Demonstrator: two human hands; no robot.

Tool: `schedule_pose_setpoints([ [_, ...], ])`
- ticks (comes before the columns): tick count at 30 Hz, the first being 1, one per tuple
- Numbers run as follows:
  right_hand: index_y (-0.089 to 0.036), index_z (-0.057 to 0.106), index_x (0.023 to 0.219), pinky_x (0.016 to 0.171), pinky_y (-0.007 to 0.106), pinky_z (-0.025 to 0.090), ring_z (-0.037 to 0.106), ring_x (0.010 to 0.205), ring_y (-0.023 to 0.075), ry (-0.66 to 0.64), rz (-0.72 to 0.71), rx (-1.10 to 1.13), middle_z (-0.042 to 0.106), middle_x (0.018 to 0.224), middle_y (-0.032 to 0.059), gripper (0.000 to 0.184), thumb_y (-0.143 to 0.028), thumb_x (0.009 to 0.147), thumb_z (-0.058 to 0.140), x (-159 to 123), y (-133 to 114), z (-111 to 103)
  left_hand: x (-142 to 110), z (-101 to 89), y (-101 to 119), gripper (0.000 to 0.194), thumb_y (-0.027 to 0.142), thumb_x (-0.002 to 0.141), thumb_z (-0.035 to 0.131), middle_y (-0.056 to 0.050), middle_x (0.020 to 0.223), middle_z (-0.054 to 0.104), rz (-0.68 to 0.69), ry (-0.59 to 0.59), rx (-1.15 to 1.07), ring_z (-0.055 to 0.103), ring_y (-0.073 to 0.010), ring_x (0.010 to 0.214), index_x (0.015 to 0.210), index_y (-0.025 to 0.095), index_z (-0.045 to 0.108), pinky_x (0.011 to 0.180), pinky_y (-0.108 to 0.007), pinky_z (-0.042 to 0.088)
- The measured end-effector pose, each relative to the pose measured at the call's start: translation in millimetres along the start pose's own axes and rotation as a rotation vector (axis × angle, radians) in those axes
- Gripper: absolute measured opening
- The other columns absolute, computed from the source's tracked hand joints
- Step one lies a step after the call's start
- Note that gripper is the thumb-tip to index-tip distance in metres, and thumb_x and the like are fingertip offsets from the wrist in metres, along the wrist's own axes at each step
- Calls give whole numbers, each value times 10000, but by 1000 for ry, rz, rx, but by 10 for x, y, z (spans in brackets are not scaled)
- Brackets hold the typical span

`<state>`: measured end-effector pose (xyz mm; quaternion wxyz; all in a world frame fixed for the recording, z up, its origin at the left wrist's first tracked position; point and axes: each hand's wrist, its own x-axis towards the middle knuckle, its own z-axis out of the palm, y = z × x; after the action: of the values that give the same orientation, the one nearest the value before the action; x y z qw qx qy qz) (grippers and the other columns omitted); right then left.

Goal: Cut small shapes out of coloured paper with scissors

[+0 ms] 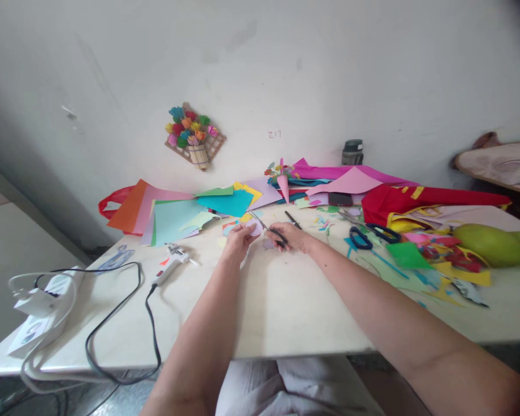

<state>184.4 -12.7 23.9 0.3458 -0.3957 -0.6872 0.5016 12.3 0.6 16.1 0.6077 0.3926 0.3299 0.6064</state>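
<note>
My left hand pinches a small, pale lilac piece of paper above the middle of the table. Across from it, my right hand grips a pair of scissors by dark handles. The scissor blades point up and left, close beside the paper's edge; whether they touch it I cannot tell. A lilac scrap lies on the table below the scissors. A black pen rests just beyond my right hand.
A glue gun with a black cord lies left, near a white power strip. Coloured paper sheets spread along the back. Larger scissors, paper scraps and a red cloth lie right. A paper-flower cone stands behind.
</note>
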Motion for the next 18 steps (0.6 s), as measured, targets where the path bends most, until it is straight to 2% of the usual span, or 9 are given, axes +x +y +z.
schedule_pose_setpoints([
  [18, -161, 502, 730, 293, 154, 222, 440, 359, 48, 2, 16, -8, 508, 533, -43, 198, -345, 791, 542, -10, -29, -3, 3, -3, -1, 248, 175, 505, 783, -40, 712, 667, 7, 10, 0, 626, -131, 682, 644, 124, 585, 681, -257, 499],
])
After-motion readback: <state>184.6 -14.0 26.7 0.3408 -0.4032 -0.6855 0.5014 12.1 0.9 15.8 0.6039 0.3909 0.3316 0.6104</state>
